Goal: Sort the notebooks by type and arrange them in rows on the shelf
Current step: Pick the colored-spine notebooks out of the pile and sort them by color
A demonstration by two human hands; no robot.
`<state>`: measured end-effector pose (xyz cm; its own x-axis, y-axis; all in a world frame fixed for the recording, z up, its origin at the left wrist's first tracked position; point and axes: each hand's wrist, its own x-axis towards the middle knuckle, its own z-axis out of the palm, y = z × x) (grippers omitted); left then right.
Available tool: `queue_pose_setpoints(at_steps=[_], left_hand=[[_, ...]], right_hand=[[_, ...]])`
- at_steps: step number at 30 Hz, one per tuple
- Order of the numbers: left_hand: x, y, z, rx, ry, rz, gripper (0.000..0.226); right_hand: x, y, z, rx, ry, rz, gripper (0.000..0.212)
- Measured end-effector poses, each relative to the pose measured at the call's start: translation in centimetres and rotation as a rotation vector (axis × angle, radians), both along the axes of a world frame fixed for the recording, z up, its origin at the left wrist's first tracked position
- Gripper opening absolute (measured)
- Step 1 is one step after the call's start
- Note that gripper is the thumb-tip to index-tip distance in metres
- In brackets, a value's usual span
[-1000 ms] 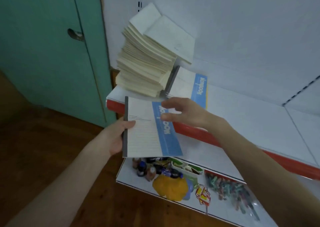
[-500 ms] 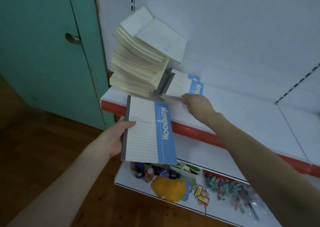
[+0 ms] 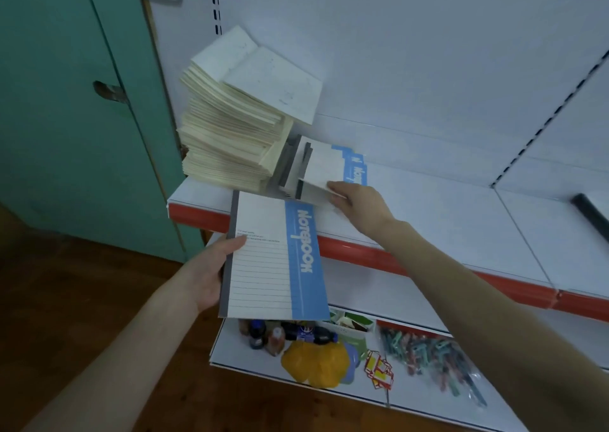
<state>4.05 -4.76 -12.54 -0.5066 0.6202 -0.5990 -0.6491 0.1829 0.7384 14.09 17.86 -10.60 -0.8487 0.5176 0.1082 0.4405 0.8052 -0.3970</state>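
A tall leaning stack of cream notebooks (image 3: 230, 135) stands at the left end of the white shelf (image 3: 461, 220). Several blue-striped notebooks (image 3: 324, 168) lean against that stack on their edges. My right hand (image 3: 357, 201) grips the lower corner of the front one of these. My left hand (image 3: 211, 273) holds another blue-striped "Notebook" (image 3: 273, 260) by its grey spine, flat and in front of the shelf's red edge.
The lower shelf (image 3: 230, 356) carries small bottles (image 3: 263, 336), a yellow bag (image 3: 316, 362) and a packet of coloured clips (image 3: 431, 356). A green door (image 3: 66, 102) stands to the left. A dark bar (image 3: 590, 214) lies at the shelf's far right.
My right hand left the held notebook, reached to the leaning blue-striped notebooks and took hold of the front one. The left hand's notebook stayed roughly in place.
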Motion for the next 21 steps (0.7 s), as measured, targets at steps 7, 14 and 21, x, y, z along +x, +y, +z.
queue_pose_setpoints(at_steps=[7,14,21], left_hand=[[-0.1,0.6,-0.3,0.083,0.010,-0.013,0.049],[-0.2,-0.4,0.1,-0.052,0.081,0.050,0.029],[-0.5,-3.0,0.2,-0.067,0.130,0.086,0.012]], right_hand=[[4.0,-10.7,0.2,0.240,-0.120,0.598,0.041],[1.0,-6.8,0.2,-0.137,-0.085,0.355,0.045],[-3.0,2.0,-2.6,0.209,-0.343,0.055,0.045]])
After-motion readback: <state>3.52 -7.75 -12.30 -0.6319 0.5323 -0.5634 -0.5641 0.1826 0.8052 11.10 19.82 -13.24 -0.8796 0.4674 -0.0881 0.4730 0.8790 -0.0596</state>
